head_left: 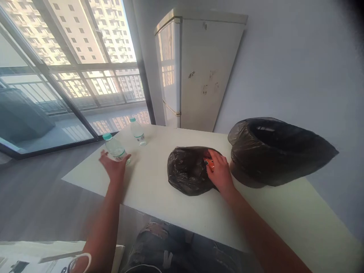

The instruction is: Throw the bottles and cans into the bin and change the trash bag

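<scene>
My left hand (113, 167) is open, with thumb and fingers spread to either side of a clear plastic bottle (113, 146) with a green cap. Whether the skin touches the bottle I cannot tell. Behind it stands a second clear bottle (137, 131), also green-capped. At the right rim of a black plastic bag (184, 170) lying on the white table (150, 182), my right hand (222, 172) is closed on a small orange-red wrapper (209, 163). My fingers hide part of the wrapper and of the bag's rim.
A bin (267, 151) lined with a dark bag stands to the right on the table. Beyond the table are a white fridge (204, 76) and a glass sliding door (71, 94). A white surface with items (42, 254) is at lower left.
</scene>
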The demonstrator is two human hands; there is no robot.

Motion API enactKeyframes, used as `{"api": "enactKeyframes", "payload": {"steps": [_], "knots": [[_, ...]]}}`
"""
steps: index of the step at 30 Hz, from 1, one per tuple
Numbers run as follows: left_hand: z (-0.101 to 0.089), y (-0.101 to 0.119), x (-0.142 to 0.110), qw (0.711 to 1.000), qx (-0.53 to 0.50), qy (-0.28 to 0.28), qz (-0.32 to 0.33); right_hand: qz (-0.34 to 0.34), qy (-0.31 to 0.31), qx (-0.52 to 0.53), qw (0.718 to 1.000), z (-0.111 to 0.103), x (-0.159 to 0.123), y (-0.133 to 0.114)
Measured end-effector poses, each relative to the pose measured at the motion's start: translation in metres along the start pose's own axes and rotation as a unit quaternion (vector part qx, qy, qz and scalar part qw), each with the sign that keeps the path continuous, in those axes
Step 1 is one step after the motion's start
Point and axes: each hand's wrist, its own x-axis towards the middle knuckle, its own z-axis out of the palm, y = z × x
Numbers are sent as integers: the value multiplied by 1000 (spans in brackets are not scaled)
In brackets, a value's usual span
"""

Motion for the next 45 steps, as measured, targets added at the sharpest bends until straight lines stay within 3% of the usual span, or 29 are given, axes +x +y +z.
{"api": "enactKeyframes", "payload": {"steps": [2, 4, 6, 9, 11, 13, 16, 19, 23, 28, 30, 32, 35, 37, 41, 45], "knots": [[-3, 20, -11, 995, -10, 81, 51, 23, 8, -26, 999, -1, 0, -1], [-6, 57, -31, 989, -50, 72, 119, 48, 21, -51, 997, 0, -1, -1], [-7, 105, -60, 966, -126, -51, 221, 65, 32, -70, 995, 2, -1, 0], [2, 173, -106, 871, -202, -265, 360, 76, 29, -88, 993, 5, -4, 7], [19, 201, -128, 823, -199, -346, 405, 91, 3, -93, 991, 7, -6, 11], [43, 211, -140, 814, -162, -383, 406, 109, -21, -90, 990, 6, -6, 12], [78, 202, -145, 839, -107, -397, 356, 116, 11, -53, 992, -1, -1, 5], [93, 190, -145, 853, -100, -399, 320, 114, 94, 44, 988, -13, 4, -9], [79, 190, -150, 866, -174, -359, 300, 80, 127, 169, 974, -27, 4, -25], [55, 199, -160, 825, -217, -341, 394, -6, 31, 247, 969, -19, -1, -26], [53, 199, -157, 839, -238, -305, 383, -26, 19, 309, 950, -12, -2, -23], [56, 193, -142, 879, -258, -245, 318, -43, 14, 329, 943, -6, -2, -20], [71, 169, -97, 942, -241, -150, 178, -89, -19, 250, 964, -1, -2, -18], [87, 144, -63, 965, -204, -132, 102, -118, -46, 198, 972, 0, -3, -17], [120, 90, -23, 965, -181, -191, -13, -118, -79, 183, 973, 6, -5, -14], [145, 67, -26, 952, -200, -229, -28, -111, -91, 180, 973, 9, -5, -12]]}}
